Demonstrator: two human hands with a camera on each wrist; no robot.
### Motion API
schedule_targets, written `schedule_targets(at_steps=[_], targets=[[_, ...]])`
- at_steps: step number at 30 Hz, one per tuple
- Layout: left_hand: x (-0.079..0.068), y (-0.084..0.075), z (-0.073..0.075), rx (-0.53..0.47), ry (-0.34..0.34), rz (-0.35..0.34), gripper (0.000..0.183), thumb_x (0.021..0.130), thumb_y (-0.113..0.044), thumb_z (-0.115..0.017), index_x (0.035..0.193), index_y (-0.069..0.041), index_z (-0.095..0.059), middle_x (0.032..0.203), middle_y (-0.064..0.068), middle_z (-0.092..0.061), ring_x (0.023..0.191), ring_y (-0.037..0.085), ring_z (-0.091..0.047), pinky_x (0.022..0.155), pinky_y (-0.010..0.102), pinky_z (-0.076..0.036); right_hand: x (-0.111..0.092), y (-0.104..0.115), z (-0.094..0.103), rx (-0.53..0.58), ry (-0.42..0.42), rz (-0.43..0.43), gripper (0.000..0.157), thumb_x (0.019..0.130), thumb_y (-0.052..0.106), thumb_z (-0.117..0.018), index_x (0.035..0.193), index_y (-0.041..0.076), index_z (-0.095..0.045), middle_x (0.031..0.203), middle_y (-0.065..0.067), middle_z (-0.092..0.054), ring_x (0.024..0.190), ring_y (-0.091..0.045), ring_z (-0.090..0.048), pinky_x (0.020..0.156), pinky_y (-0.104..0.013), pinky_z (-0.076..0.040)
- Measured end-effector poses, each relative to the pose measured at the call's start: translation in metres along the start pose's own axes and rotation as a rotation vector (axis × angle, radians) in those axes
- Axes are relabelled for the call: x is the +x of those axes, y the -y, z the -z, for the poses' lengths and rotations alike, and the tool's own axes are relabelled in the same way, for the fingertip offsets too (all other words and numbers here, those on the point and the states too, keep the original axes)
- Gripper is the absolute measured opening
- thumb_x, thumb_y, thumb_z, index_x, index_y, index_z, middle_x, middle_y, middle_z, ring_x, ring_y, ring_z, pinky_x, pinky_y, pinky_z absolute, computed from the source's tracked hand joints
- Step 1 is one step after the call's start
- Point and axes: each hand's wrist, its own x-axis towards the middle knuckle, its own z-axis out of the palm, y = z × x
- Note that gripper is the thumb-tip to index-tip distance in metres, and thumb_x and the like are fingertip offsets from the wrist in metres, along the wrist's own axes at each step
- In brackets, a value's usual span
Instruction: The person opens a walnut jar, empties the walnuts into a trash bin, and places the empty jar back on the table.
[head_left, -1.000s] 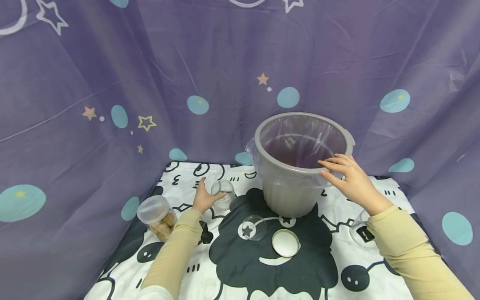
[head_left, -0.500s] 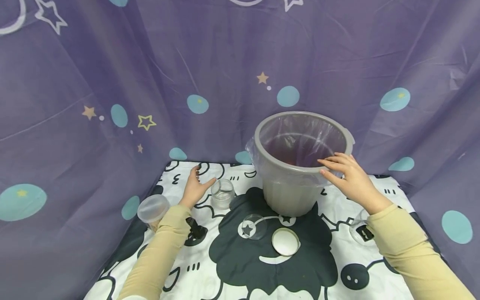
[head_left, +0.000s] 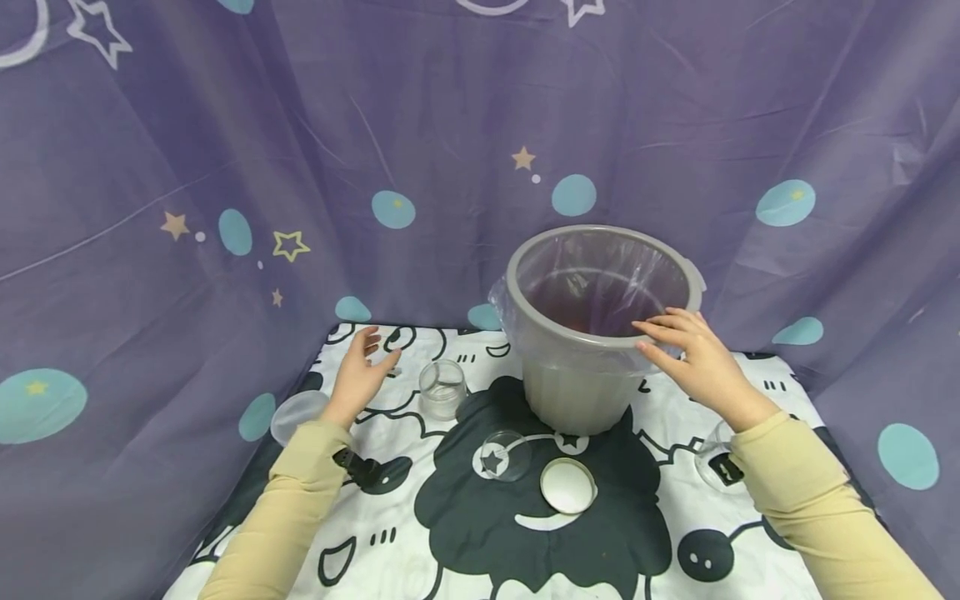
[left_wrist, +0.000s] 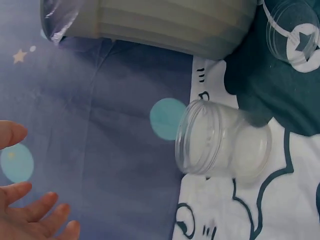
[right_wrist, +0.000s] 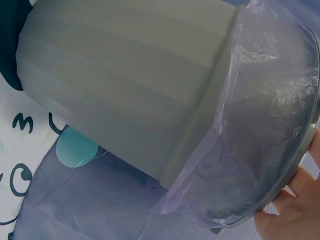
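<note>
Head, our left hand [head_left: 358, 379]: wide, holding nothing, apart from the clear jar [head_left: 442, 393] upright left of the bin [head_left: 576, 396]; we'd best clasp its sides gently.
Head, our right hand [head_left: 693, 358]: fingers loosely extended at the bin's rim [head_left: 592, 340]; a light touch should suffice.
Left wrist, jar: transparent, lidless, threaded neck.
Right wrist, liner [right_wrist: 272, 75]: thin, crinkled, draped over the rim.

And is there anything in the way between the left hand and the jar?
No, nothing visible is in the way. Between the left hand and the jar, the head view shows only patterned cloth. The bin stands on the jar's other side.
</note>
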Motion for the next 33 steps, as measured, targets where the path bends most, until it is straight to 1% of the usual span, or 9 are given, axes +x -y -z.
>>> schedule_targets(at_steps=[5, 10, 12, 17, 20, 23, 27, 33], targets=[[-0.013, 0.004, 0.018, 0.032, -0.036, -0.032, 0.057, 0.092, -0.024, -0.056, 0.139, -0.001, -0.033, 0.139, 0.023, -0.041, 0.128, 0.038, -0.039, 0.107, 0.049, -0.033, -0.001, -0.002, -0.005, 0.012, 0.007, -0.01, 0.035, 0.089, 0.023, -0.061, 0.118, 0.004, -0.063, 0.118, -0.022, -0.059, 0.126, -0.045, -0.036, 0.109, -0.062, -0.018], [-0.028, 0.008, 0.038, 0.093, -0.07, -0.064, 0.054, 0.092, -0.025, -0.056, 0.136, -0.001, -0.036, 0.137, 0.024, -0.041, 0.127, 0.041, -0.04, 0.104, 0.052, -0.035, -0.002, -0.002, -0.006, 0.009, -0.004, -0.009, 0.034, 0.089, 0.023, -0.061, 0.117, 0.004, -0.064, 0.118, -0.021, -0.059, 0.126, -0.045, -0.036, 0.11, -0.062, -0.017], [-0.033, 0.011, 0.046, 0.117, -0.097, -0.081, 0.053, 0.092, -0.024, -0.056, 0.135, 0.001, -0.037, 0.136, 0.025, -0.042, 0.126, 0.042, -0.041, 0.102, 0.053, -0.036, -0.002, -0.002, -0.006, 0.01, -0.005, -0.009, 0.034, 0.089, 0.023, -0.061, 0.118, 0.005, -0.064, 0.118, -0.021, -0.059, 0.127, -0.045, -0.036, 0.11, -0.061, -0.016], [-0.044, 0.022, 0.065, 0.168, -0.164, -0.096, 0.053, 0.092, -0.023, -0.056, 0.134, 0.004, -0.038, 0.134, 0.028, -0.043, 0.124, 0.044, -0.041, 0.101, 0.054, -0.035, -0.001, -0.003, -0.005, 0.015, -0.006, -0.009, 0.035, 0.089, 0.023, -0.061, 0.118, 0.004, -0.064, 0.118, -0.021, -0.059, 0.127, -0.045, -0.036, 0.11, -0.062, -0.016], [-0.05, 0.03, 0.074, 0.197, -0.215, -0.084, 0.054, 0.091, -0.024, -0.056, 0.133, 0.005, -0.039, 0.133, 0.029, -0.044, 0.122, 0.045, -0.041, 0.099, 0.055, -0.035, -0.001, -0.003, -0.004, 0.015, -0.011, -0.006, 0.034, 0.089, 0.022, -0.062, 0.118, 0.004, -0.064, 0.117, -0.021, -0.059, 0.127, -0.045, -0.036, 0.11, -0.062, -0.016], [-0.055, 0.038, 0.08, 0.209, -0.248, -0.058, 0.055, 0.091, -0.026, -0.055, 0.134, 0.004, -0.039, 0.133, 0.029, -0.044, 0.122, 0.045, -0.041, 0.099, 0.056, -0.035, -0.001, -0.004, -0.004, 0.012, -0.017, -0.003, 0.034, 0.089, 0.022, -0.062, 0.118, 0.004, -0.064, 0.117, -0.021, -0.059, 0.126, -0.044, -0.036, 0.11, -0.062, -0.016], [-0.06, 0.048, 0.087, 0.208, -0.265, -0.012, 0.058, 0.092, -0.029, -0.054, 0.136, 0.004, -0.036, 0.134, 0.029, -0.042, 0.123, 0.046, -0.04, 0.099, 0.056, -0.034, -0.001, -0.004, -0.003, 0.011, -0.023, -0.003, 0.034, 0.088, 0.022, -0.062, 0.117, 0.004, -0.064, 0.117, -0.021, -0.059, 0.126, -0.044, -0.036, 0.11, -0.062, -0.016], [-0.067, 0.068, 0.09, 0.184, -0.28, 0.09, 0.067, 0.091, -0.032, -0.055, 0.141, 0.004, -0.028, 0.139, 0.029, -0.035, 0.127, 0.046, -0.035, 0.104, 0.055, -0.031, -0.001, -0.005, -0.002, 0.015, -0.027, -0.009, 0.034, 0.088, 0.023, -0.062, 0.117, 0.005, -0.064, 0.118, -0.021, -0.059, 0.127, -0.045, -0.036, 0.11, -0.062, -0.015]])
